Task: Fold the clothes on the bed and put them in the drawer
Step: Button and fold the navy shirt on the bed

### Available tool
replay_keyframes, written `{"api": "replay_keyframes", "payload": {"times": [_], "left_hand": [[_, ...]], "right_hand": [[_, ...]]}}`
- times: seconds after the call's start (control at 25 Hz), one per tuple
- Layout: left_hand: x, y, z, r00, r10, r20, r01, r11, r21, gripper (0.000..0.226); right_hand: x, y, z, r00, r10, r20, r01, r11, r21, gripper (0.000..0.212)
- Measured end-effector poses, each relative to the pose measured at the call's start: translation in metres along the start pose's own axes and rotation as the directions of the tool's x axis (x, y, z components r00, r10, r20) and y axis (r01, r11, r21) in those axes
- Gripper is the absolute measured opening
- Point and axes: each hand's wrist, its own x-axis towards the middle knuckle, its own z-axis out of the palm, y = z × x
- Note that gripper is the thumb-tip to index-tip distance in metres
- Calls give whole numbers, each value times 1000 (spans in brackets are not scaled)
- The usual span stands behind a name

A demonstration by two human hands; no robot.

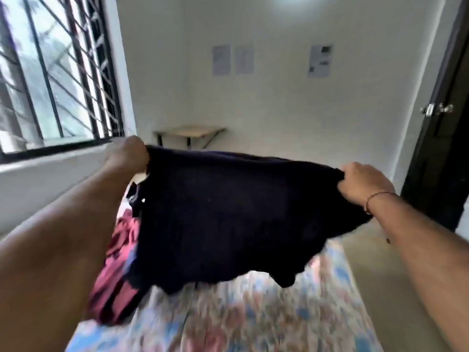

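**Kid:** What is the head camera seeing?

**Helper:** A person is holding up a dark cloth [223, 212] over the bed [253, 313]. The left hand [128, 154] is pinching one top corner. The right hand [363, 182] is gripping the other top corner. The cloth is hanging in the air between them, and its bottom edge is dangling just above the bed.

**Kid:** Is it heavy?

**Helper:** It is looking soft, light and floppy to me. It is sagging in the middle. Holding the top corners seems the best way to keep it flat for folding.

**Kid:** What else is lying there?

**Helper:** A pink striped cloth [114, 283] is lying on the bed, partly behind the dark one.

**Kid:** Any words to read?

**Helper:** Papers [320, 60] are hanging on the wall, but they are too blurry to read. I am seeing no label on the cloth.
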Motion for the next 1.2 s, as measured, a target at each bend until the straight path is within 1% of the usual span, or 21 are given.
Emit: {"api": "replay_keyframes", "payload": {"times": [0.04, 0.08, 0.12, 0.2, 0.24, 0.32, 0.36, 0.4, 0.44, 0.48, 0.52, 0.56, 0.64, 0.72, 0.8, 0.84, 0.96, 1.0, 1.12, 1.16, 1.2], "left_hand": [[22, 26, -9, 995, -31, -98, 3, 962, -273, 38], [52, 60, -33, 986, -88, -142, 2, 855, -519, 35], [62, 89, -56, 964, -165, -207, -10, 759, -651, 32], [78, 98, -79, 949, -262, -175, -19, 506, -862, 23], [76, 87, -87, 951, -262, -162, -19, 475, -880, 18], [49, 55, -99, 929, -227, -293, -96, 618, -780, 19], [35, 28, -101, 915, -137, -379, -144, 767, -625, 18], [14, -3, -97, 876, 20, -482, -212, 913, -349, 19], [-15, -29, -90, 821, 213, -530, -252, 968, -3, 18], [-49, -60, -77, 777, 396, -489, -292, 915, 278, 15], [-86, -82, -64, 748, 528, -403, -344, 827, 445, 11], [-125, -112, -51, 728, 613, -307, -410, 749, 521, 9], [-195, -173, -24, 701, 701, -130, -534, 637, 556, 20], [-256, -240, 0, 697, 717, 10, -596, 572, 564, 31], [-311, -288, 18, 744, 652, 146, -599, 555, 576, 33], [-340, -305, 23, 768, 596, 236, -610, 566, 555, 30], [-395, -352, 21, 728, 535, 429, -686, 577, 444, 16], [-398, -363, 14, 727, 483, 488, -680, 602, 418, 17], [-393, -356, -9, 807, 246, 537, -520, 727, 448, 37], [-390, -342, -14, 821, 193, 537, -460, 781, 422, 40], [-381, -323, -15, 831, 178, 527, -412, 834, 368, 43]], "right_hand": [[37, -9, -32, 983, 75, -165, -66, 996, 61, 25], [63, -17, -63, 943, 101, -317, -65, 991, 121, 23], [73, -25, -84, 907, 122, -404, -74, 989, 132, 19], [79, -34, -111, 828, 77, -556, -24, 995, 102, 15], [76, -34, -118, 798, 54, -600, -1, 996, 88, 14], [60, -25, -112, 779, 3, -627, 18, 999, 28, 12], [45, -16, -99, 781, -69, -621, 50, 998, -47, 12], [23, -7, -83, 792, -134, -595, 87, 990, -108, 14], [3, 7, -64, 799, -194, -568, 132, 980, -149, 17], [-24, 22, -42, 816, -229, -531, 159, 972, -174, 22], [-49, 37, -18, 843, -243, -480, 168, 966, -194, 27], [-86, 52, 11, 891, -235, -389, 156, 962, -224, 32], [-157, 77, 68, 957, -224, -184, 163, 940, -299, 38], [-238, 95, 123, 972, -235, -14, 220, 926, -308, 44], [-313, 109, 159, 969, -214, 125, 244, 913, -326, 40], [-347, 118, 170, 960, -219, 175, 268, 904, -334, 39], [-425, 136, 176, 935, -176, 309, 296, 868, -400, 54], [-439, 130, 167, 911, -124, 393, 290, 870, -398, 60], [-446, 121, 133, 813, -152, 562, 359, 891, -278, 69], [-440, 113, 123, 805, -168, 570, 360, 900, -244, 71], [-431, 102, 116, 837, -185, 515, 327, 924, -198, 72]]}}
